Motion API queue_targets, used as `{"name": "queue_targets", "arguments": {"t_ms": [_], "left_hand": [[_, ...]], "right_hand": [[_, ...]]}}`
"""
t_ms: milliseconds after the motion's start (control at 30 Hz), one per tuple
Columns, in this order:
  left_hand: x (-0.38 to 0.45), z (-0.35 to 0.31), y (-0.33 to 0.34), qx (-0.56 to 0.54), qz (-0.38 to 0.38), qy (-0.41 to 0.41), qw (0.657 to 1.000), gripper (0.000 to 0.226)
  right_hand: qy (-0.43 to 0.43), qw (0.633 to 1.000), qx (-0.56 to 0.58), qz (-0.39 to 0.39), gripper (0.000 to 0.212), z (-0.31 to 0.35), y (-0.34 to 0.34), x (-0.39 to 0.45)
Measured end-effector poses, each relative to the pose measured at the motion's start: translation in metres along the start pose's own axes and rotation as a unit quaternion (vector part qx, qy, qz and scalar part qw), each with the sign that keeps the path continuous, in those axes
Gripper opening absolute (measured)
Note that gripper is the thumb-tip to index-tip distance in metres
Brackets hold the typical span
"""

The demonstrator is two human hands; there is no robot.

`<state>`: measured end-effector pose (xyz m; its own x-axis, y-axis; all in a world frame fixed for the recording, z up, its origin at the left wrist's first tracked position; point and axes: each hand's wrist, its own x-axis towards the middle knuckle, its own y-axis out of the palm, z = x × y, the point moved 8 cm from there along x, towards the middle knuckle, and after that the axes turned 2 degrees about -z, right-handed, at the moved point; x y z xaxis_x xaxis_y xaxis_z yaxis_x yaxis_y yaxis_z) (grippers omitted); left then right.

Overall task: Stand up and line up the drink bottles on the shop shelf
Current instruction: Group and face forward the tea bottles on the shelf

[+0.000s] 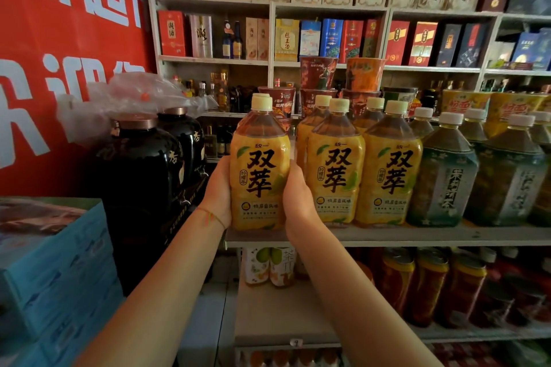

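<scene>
1. While both your hands wrap one tall yellow-labelled plastic tea bottle with a pale cream cap [260, 170], it stands upright at the left end of the grey shop shelf [417, 236], its base at the shelf's front edge.
2. Your left hand [219, 192] holds the bottle's left side, fingers curled behind it and out of sight; a thin red-and-yellow string bracelet [210, 215] circles that wrist.
3. Your right hand [298, 197] grasps the bottle's right side, thumb lying against the label.
4. Just to the right, apart from the held bottle by a narrow gap, two matching yellow tea bottles [365, 170] stand upright side by side in the front row, with more cream caps behind them.
5. Further right along the same shelf stand upright green-labelled tea bottles with white caps [444, 176].
6. Behind the row sit stacked red and orange instant-noodle cups [340, 80].
7. Left of the shelf stand two dark glazed jars with copper-coloured lids [143, 164], and a red banner with white characters [59, 39] hangs behind them.
</scene>
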<state>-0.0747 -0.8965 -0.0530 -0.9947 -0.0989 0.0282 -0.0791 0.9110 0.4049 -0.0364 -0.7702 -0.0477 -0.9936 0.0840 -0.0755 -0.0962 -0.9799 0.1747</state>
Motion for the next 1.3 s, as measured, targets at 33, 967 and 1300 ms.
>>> {"name": "queue_targets", "arguments": {"t_ms": [33, 967, 1300], "left_hand": [[0.000, 0.001, -0.006, 0.003, -0.035, 0.008, 0.999, 0.036], [-0.042, 0.028, 0.114, 0.139, -0.045, 0.167, 0.975, 0.045], [-0.043, 0.022, 0.116, 0.197, -0.094, 0.196, 0.956, 0.057]], "right_hand": [[-0.012, 1.000, -0.009, 0.001, 0.033, 0.002, -0.003, -0.001], [-0.293, 0.924, -0.232, -0.078, 0.062, 0.020, -0.099, -0.049], [-0.252, 0.959, -0.132, 0.004, 0.065, 0.017, -0.099, -0.040]]}}
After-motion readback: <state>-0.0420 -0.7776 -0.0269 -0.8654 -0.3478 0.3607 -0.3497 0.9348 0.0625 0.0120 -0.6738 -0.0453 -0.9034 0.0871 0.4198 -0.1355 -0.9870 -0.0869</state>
